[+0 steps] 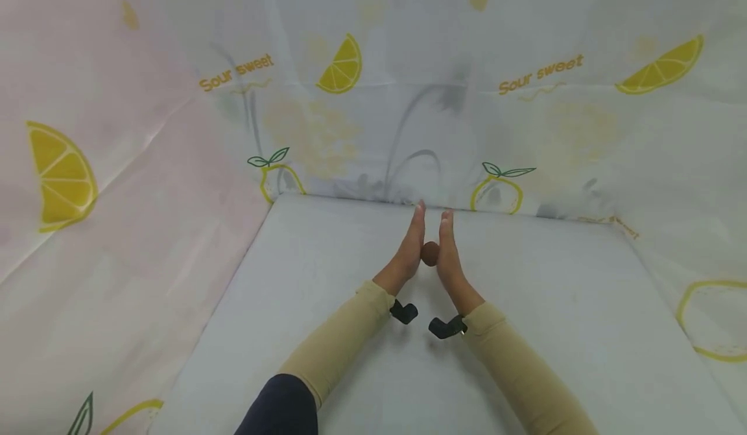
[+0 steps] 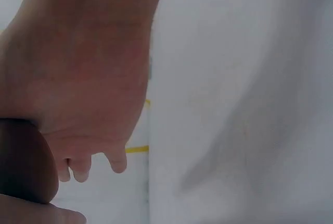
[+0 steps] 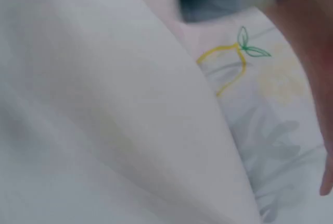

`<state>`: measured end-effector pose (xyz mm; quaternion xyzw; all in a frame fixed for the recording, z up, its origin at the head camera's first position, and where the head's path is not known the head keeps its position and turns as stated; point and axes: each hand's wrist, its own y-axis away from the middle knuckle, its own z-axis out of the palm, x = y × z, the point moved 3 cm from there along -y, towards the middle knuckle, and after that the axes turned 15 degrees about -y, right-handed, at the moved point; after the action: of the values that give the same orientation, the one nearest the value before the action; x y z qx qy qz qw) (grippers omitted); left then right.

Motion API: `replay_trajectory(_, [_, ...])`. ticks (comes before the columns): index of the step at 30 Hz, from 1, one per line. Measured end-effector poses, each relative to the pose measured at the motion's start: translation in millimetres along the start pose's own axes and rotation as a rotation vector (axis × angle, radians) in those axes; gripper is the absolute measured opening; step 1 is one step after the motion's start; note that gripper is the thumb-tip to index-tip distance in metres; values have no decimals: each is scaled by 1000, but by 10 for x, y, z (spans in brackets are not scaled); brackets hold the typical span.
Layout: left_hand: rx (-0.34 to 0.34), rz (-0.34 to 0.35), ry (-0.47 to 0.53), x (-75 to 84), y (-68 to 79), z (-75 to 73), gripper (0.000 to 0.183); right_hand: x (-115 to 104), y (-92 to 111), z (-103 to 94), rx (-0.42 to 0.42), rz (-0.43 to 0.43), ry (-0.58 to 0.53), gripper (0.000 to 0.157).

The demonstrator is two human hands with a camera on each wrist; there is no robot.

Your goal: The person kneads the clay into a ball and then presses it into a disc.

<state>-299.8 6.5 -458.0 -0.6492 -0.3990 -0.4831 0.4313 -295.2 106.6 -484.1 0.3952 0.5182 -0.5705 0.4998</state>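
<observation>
A small, smooth brown ball (image 1: 430, 253) is pressed between my two flat palms over the white table. My left hand (image 1: 410, 247) touches it from the left, fingers straight and pointing away from me. From the other side my right hand (image 1: 449, 247) presses against it, its fingers also straight. The fingertips of the two hands stand apart, with a narrow gap between them. In the left wrist view, the ball (image 2: 26, 161) looks large and dark at the lower left, partly cut off by the frame, beside a palm. The right wrist view does not show the ball.
Beneath the hands lies a white tabletop (image 1: 554, 305). A sheet printed with lemons (image 1: 373, 137) rises behind it and at both sides. Dark wrist cameras (image 1: 448, 327) jut inward from both wrists. Shadows of the arms fall on the table.
</observation>
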Motion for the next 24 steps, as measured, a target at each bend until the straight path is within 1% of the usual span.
replay_trajectory(3, [30, -18, 8, 28, -32, -33, 84, -8, 90, 77, -56, 1, -3, 61])
replay_trajectory(5, [44, -40, -6, 28, -43, -50, 80, -92, 175, 153, -82, -1, -8, 60])
replay_trajectory(8, [49, -76, -49, 10, -53, -57, 74, -239, 294, 251, -98, -5, -5, 60])
replay_trajectory(10, [48, -94, -83, -13, -57, -64, 70, -250, 328, 290, -99, -42, -1, 61])
replay_trajectory(12, [45, -107, -106, -42, -52, -77, 68, -312, 348, 330, -103, -66, 3, 61])
replay_trajectory(15, [27, -114, -107, -80, -30, -68, 69, -426, 346, 352, -100, -103, 8, 61])
replay_trajectory(17, [3, -112, -95, -107, -10, -34, 72, -572, 344, 354, -90, -96, -4, 60])
replay_trajectory(21, [-31, -97, -55, -137, 22, 56, 77, -643, 247, 275, -53, -102, -27, 61])
replay_trajectory(24, [-49, -86, -33, -134, 48, 104, 80, -676, 164, 197, -27, -100, -14, 61])
